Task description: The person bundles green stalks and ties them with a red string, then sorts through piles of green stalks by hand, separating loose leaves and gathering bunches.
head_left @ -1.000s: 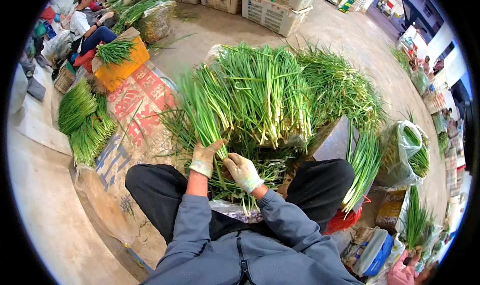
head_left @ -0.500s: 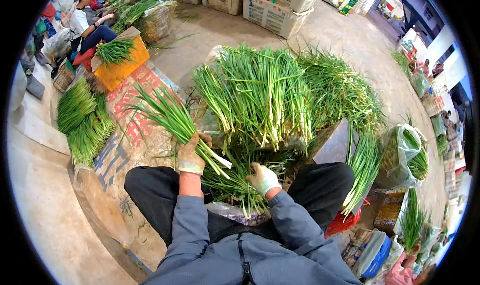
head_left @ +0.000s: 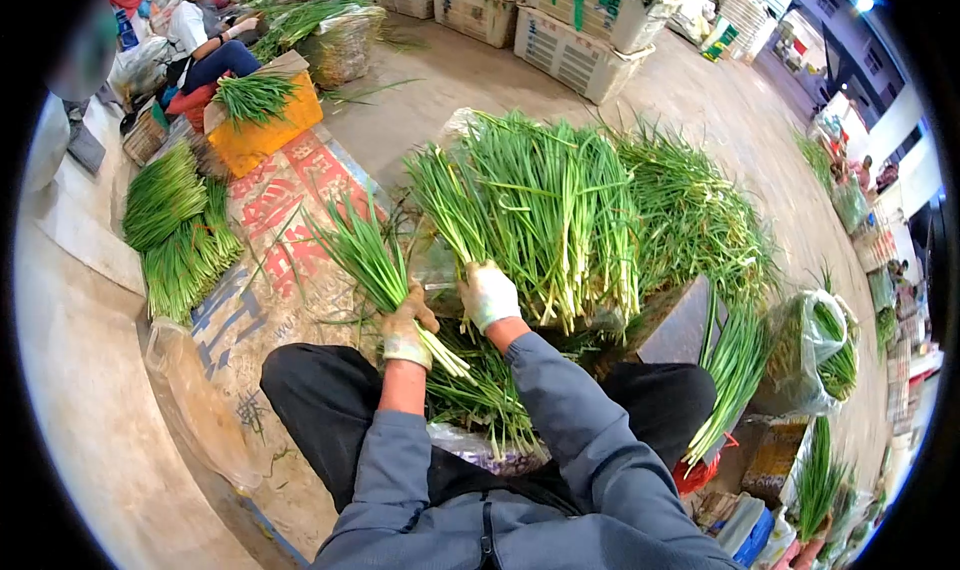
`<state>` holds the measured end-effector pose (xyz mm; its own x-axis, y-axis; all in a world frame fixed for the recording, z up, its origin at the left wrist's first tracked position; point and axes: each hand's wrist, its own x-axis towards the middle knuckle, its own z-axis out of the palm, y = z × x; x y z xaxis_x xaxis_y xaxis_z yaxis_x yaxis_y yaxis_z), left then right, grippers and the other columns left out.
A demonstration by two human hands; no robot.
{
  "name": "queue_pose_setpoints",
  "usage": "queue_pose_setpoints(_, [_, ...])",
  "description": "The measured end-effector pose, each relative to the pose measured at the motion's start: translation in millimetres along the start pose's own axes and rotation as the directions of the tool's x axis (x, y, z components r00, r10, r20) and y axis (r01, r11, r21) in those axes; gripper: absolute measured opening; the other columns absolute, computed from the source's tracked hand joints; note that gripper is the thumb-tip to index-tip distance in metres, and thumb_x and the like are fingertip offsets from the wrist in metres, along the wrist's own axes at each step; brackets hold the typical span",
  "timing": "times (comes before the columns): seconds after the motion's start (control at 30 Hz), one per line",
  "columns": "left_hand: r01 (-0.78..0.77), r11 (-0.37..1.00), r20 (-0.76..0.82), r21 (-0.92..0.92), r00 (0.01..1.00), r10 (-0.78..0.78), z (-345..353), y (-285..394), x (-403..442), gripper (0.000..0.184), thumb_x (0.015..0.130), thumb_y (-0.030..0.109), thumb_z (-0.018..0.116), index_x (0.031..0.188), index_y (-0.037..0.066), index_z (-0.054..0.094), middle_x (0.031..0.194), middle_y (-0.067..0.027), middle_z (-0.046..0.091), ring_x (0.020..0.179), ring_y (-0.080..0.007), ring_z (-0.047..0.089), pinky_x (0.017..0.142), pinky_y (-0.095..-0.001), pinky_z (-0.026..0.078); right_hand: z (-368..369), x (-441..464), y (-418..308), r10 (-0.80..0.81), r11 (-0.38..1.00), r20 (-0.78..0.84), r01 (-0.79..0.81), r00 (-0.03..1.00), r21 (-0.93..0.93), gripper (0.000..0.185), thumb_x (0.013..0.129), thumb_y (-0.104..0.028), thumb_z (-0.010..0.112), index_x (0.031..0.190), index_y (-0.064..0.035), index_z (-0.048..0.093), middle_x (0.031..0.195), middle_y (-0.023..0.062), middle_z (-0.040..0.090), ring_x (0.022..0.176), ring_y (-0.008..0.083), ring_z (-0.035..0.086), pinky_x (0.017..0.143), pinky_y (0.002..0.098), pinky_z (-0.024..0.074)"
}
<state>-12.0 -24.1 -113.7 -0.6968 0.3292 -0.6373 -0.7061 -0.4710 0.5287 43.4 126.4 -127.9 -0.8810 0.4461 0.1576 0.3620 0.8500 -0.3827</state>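
Observation:
My left hand (head_left: 408, 328), in a soiled glove, is closed around a bunch of garlic chives (head_left: 365, 255). Their green leaves fan up and left, and the pale stem ends stick out below the fist. My right hand (head_left: 488, 295), in a white stained glove, has its fingers curled on the pale stalks at the left edge of a big chive pile (head_left: 560, 210); the fingertips are partly hidden. Below both hands, loose chives (head_left: 490, 400) lie between my legs.
More chives (head_left: 700, 210) are heaped at the right. Tied bundles (head_left: 190, 220) lie at the left near an orange box (head_left: 262, 130). A plastic bag of chives (head_left: 810, 355) stands by my right knee. Stacked crates (head_left: 565, 55) are behind. A co-worker (head_left: 205, 40) sits at the back left.
My right hand has moved up and left from above the loose chives to the big pile's left edge. The left hand still holds its bunch, now steeper and closer to the right hand.

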Motion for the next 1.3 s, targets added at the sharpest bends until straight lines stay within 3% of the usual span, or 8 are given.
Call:
queue_pose_setpoints(0.1, [0.056,0.997,0.054,0.053,0.997,-0.059,-19.7,-8.7,31.5,0.015,0.093,0.002,0.057,0.091,0.017,0.058,0.064,0.0015,0.047,0.042,-0.0146,0.041,0.043,-0.0340,0.031,44.3,35.4,16.0,0.081,0.974,0.000,-0.079,0.997,-0.211,0.026,0.088,-0.025,0.066,0.104,-0.0054,0.064,0.092,0.0189,0.065,0.081,0.0392,0.067,0.074,0.0462,0.0559])
queue_pose_setpoints(0.3, [-0.111,0.988,-0.083,0.111,0.989,0.120,4.8,1.3,10.2,0.015,0.092,0.009,0.070,0.103,0.006,0.061,0.068,-0.0039,0.055,0.045,-0.0167,0.045,0.045,-0.0372,0.037,-17.8,36.5,37.6,0.126,0.964,0.109,-0.147,0.986,0.222,0.030,0.093,-0.028,0.059,0.101,-0.0019,0.071,0.085,0.0164,0.071,0.074,0.0286,0.068,0.070,0.0418,0.0550])
queue_pose_setpoints(0.4, [-0.023,0.945,-0.137,0.327,0.988,0.072,15.1,-6.2,26.2,0.017,0.089,0.011,0.074,0.101,0.005,0.062,0.075,-0.0058,0.062,0.051,-0.0185,0.054,0.047,-0.0391,0.044,-32.7,-1.5,36.5,0.290,0.792,0.228,-0.367,0.929,0.489,0.027,0.099,-0.024,0.055,0.104,-0.0018,0.070,0.074,0.0057,0.067,0.054,0.0080,0.054,0.050,0.0240,0.0437])
queue_pose_setpoints(0.53, [-0.100,0.928,0.103,0.360,0.992,0.066,9.8,-30.5,24.6,0.058,0.083,0.010,0.078,0.133,0.004,0.050,0.091,-0.0082,0.069,0.060,-0.0201,0.061,0.059,-0.0349,0.053,-60.3,-62.1,-6.6,0.255,0.355,0.578,-0.631,0.775,0.690,0.031,0.101,-0.028,0.052,0.102,-0.0008,0.067,0.071,0.0020,0.062,0.054,0.0082,0.054,0.048,0.0236,0.0433])
queue_pose_setpoints(0.77, [-0.183,0.878,0.238,0.442,0.968,0.082,-7.2,-48.1,34.8,0.038,0.076,0.001,0.080,0.111,0.000,0.063,0.086,-0.0092,0.070,0.056,-0.0186,0.061,0.045,-0.0308,0.046,-32.4,-67.7,0.6,0.246,0.687,0.319,-0.396,0.915,0.609,0.038,0.093,-0.030,0.061,0.107,0.0051,0.066,0.099,0.0223,0.069,0.093,0.0329,0.067,0.084,0.0375,0.0503])
queue_pose_setpoints(0.93, [-0.316,0.913,0.110,0.256,0.948,0.297,-1.1,-18.9,9.1,0.036,0.073,0.004,0.087,0.101,-0.001,0.064,0.084,-0.0098,0.070,0.048,-0.0171,0.056,0.042,-0.0295,0.042,-40.0,-64.5,-12.8,0.312,0.118,0.385,-0.438,0.869,0.891,0.025,0.100,-0.018,0.059,0.113,0.0013,0.067,0.094,0.0077,0.071,0.076,0.0125,0.069,0.071,0.0271,0.0565])
queue_pose_setpoints(1.17, [-0.399,0.911,0.120,0.099,0.914,0.388,-28.8,15.3,28.7,0.035,0.073,0.007,0.088,0.100,0.003,0.065,0.082,-0.0097,0.070,0.052,-0.0181,0.059,0.040,-0.0321,0.043,-39.1,-70.6,8.7,0.585,0.178,0.067,-0.209,0.808,0.962,0.023,0.103,-0.023,0.051,0.101,-0.0020,0.062,0.085,0.0079,0.068,0.070,0.0164,0.069,0.061,0.0302,0.0600])
queue_pose_setpoints(1.3, [-0.341,0.937,0.361,0.072,0.885,0.294,-29.4,22.9,15.0,0.029,0.077,0.010,0.085,0.100,0.003,0.068,0.078,-0.0059,0.067,0.053,-0.0144,0.055,0.048,-0.0272,0.043,-50.1,-50.6,8.2,0.238,0.345,0.333,-0.400,0.912,0.849,0.022,0.100,-0.020,0.055,0.106,-0.0001,0.062,0.095,0.0104,0.069,0.078,0.0202,0.070,0.072,0.0334,0.0606])
